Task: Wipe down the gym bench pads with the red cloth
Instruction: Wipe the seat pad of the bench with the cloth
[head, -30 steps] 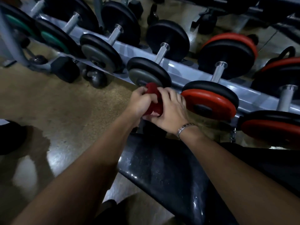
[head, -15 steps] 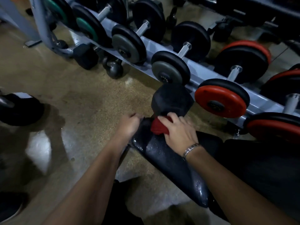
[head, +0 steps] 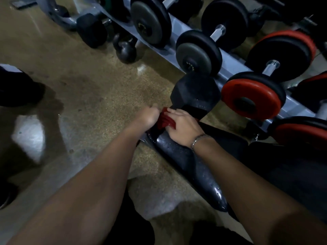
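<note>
The black bench pad (head: 191,167) runs from lower right up to the centre, its surface wet with droplets. A folded red cloth (head: 165,120) lies on the pad's far end. My right hand (head: 184,125), with a bracelet on the wrist, presses flat on the cloth and covers its right part. My left hand (head: 147,117) is curled at the cloth's left edge, touching it at the pad's tip.
A black hex dumbbell (head: 194,93) stands on the floor just beyond the pad's end. A grey rack (head: 228,64) with several plate dumbbells crosses the top. A kettlebell (head: 124,50) sits under it. Speckled tan floor (head: 88,96) lies to the left.
Both hands came down from in front of the rack, where they held the cloth between them, to the pad's far end. The right hand now presses the cloth onto the pad.
</note>
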`<state>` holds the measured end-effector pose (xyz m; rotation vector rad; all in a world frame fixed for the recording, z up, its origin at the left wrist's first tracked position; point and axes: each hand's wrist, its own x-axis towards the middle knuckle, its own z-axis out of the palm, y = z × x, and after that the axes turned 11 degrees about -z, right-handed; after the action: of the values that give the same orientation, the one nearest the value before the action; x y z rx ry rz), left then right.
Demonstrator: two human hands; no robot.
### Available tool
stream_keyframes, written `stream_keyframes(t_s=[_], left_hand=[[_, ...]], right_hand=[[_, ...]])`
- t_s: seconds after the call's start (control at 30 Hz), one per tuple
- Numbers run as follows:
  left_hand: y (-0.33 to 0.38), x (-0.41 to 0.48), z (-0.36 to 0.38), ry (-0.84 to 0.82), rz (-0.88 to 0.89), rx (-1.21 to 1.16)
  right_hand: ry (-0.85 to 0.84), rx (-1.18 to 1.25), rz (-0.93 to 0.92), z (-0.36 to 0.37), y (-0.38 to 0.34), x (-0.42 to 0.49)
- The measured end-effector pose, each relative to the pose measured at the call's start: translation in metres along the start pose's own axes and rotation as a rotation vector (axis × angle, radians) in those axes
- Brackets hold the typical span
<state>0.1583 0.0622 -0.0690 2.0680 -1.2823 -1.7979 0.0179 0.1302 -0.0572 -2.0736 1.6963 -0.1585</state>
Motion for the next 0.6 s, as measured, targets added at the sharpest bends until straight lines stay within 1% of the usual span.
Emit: stream_keyframes(t_s=[0.1, 0.17, 0.3, 0.37, 0.47, 0.53, 0.6], left_hand=[[0.001, 0.013, 0.002, 0.025, -0.017, -0.005], [0.004, 0.019, 0.004, 0.034, -0.017, 0.009], [0.012, 0.019, 0.006, 0.044, -0.025, -0.015], [0.014, 0.021, 0.007, 0.039, -0.033, -0.038], [0.012, 0.025, 0.004, 0.024, -0.021, -0.037], [0.008, 0.025, 0.002, -0.008, -0.013, -0.056], [0.007, 0.022, 0.0, -0.019, -0.009, -0.069]], right_hand=[[0.035, -0.011, -0.04, 0.0, 0.014, -0.014], [0.065, -0.056, -0.022, 0.0, 0.022, -0.017], [0.02, -0.167, 0.05, -0.003, 0.011, 0.004], [-0.007, -0.129, 0.059, 0.001, 0.009, 0.013], [0.025, -0.013, -0.026, 0.002, 0.018, 0.006], [0.048, -0.03, -0.085, -0.004, 0.03, -0.002], [0.037, -0.087, -0.075, -0.012, 0.036, -0.001]])
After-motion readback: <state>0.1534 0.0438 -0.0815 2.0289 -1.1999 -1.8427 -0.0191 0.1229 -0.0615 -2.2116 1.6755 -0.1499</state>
